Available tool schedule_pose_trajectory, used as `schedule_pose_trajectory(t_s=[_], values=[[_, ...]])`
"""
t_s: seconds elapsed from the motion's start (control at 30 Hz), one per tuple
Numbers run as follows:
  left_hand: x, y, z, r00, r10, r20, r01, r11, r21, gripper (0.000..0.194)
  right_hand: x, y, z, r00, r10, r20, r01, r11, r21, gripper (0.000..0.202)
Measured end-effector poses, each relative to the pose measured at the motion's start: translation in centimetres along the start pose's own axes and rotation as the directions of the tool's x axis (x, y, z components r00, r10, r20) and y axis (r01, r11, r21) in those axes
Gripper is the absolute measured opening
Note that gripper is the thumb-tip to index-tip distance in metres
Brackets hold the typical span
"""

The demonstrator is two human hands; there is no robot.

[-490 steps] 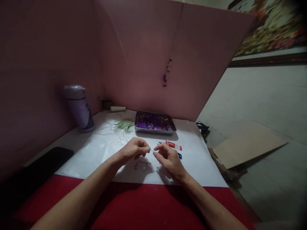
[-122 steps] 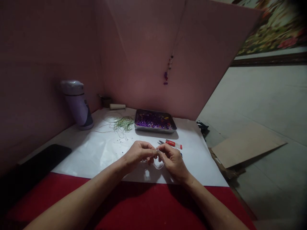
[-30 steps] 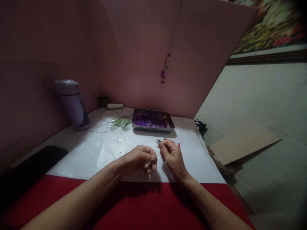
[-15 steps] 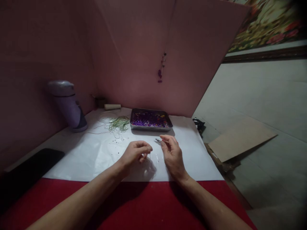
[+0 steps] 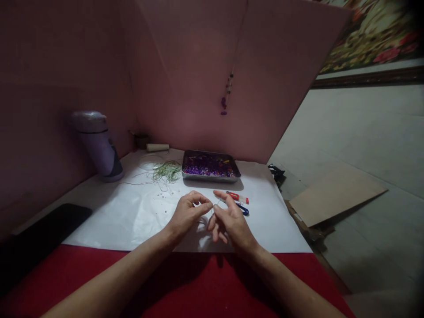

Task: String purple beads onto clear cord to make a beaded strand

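My left hand (image 5: 189, 213) is closed in a pinch, thumb against forefinger, on a thin pale thread (image 5: 212, 213). Right beside it, my right hand (image 5: 232, 221) pinches the same thread between thumb and forefinger, its lower fingers curled loosely. The two sets of fingertips nearly meet over the white sheet. Partly covered by my right hand, a small blue-handled cutting tool (image 5: 244, 209) lies on the sheet. Just behind it is a flat red-and-clear packet (image 5: 236, 197). A few tiny beads (image 5: 165, 211) are scattered left of my left hand.
A metal tray (image 5: 212, 178) of mostly purple beads stands behind my hands. Left of it lie tangled green thread (image 5: 167, 170) and a pale roll (image 5: 157, 147). A purple bottle (image 5: 99, 150) and a dark flat object (image 5: 56, 221) are further left. A beaded strand (image 5: 225, 99) hangs behind.
My right hand has let go of the small cutting tool, which now lies on the sheet. It has moved left to my left hand and pinches the thread. The red packet has come into view.
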State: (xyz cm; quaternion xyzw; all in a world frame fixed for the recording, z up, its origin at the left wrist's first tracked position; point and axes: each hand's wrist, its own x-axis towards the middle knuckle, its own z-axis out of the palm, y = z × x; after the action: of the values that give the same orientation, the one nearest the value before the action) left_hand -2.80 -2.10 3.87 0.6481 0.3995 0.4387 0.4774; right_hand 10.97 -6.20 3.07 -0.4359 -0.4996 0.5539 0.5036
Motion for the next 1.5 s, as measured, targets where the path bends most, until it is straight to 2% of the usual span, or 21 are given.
schedule_pose_trajectory(t_s=[0.1,0.2,0.4,0.6,0.77,0.97,1.1,1.5], values=[[-0.1,0.1,-0.1,0.998,-0.032,0.052,0.035,0.998,-0.058,0.015,0.0,-0.4,-0.6,0.998,-0.056,0.026,0.059,0.99,-0.13,0.033],[-0.2,0.3,-0.1,0.994,-0.063,0.094,0.074,0.99,-0.117,0.016,0.0,-0.7,-1.0,0.997,-0.075,0.034,0.08,0.978,-0.19,0.021],[-0.1,0.2,-0.5,0.976,-0.07,0.204,0.107,0.978,-0.181,0.016,0.1,-1.3,-1.4,0.993,-0.025,0.116,0.053,0.969,-0.24,0.021],[0.3,0.0,-0.8,0.972,-0.082,0.222,0.132,0.967,-0.218,0.016,0.2,-1.2,-1.5,0.986,-0.158,0.06,0.169,0.946,-0.277,0.023],[0.5,-0.2,-0.7,0.923,-0.139,0.359,0.265,0.906,-0.33,0.023,0.2,-1.4,-1.7,0.986,-0.169,0.01,0.163,0.937,-0.307,0.024],[0.4,-0.3,-0.7,0.881,-0.164,0.444,0.366,0.831,-0.419,0.031,0.2,-1.5,-2.1,0.979,-0.205,-0.004,0.189,0.914,-0.36,0.021],[0.4,-0.2,-0.7,0.866,-0.186,0.464,0.402,0.811,-0.424,0.037,0.2,-1.4,-2.2,0.977,-0.213,-0.008,0.193,0.901,-0.388,0.018],[0.4,-0.7,-0.7,0.884,-0.195,0.424,0.361,0.863,-0.355,0.029,-0.1,-1.2,-2.0,0.962,-0.271,0.007,0.237,0.826,-0.511,0.016]])
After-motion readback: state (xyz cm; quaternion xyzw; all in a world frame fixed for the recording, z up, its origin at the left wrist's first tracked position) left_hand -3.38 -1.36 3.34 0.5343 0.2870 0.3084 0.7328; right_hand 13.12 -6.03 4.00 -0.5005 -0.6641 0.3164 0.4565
